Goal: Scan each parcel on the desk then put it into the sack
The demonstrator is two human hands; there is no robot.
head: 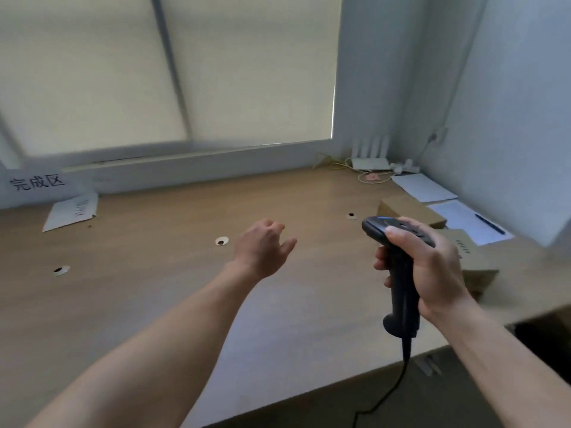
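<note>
Near carton [475,257], far carton [411,209] lying on table [154,288] right: probably light, stiff; gripping opposite sides advisable. Left hand [262,248] hovering empty, loose-fingered; right hand [432,267] gripping scanner [401,291].

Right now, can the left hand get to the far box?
Probably yes. The left hand is empty and open, with bare desk between it and the far box. The scanner in the right hand hangs close by and may crowd the reach.

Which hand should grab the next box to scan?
Probably the left hand: it is empty, fingers relaxed. The right hand grips the scanner. The brown boxes lie on the right of the desk, so the left must reach across.
</note>
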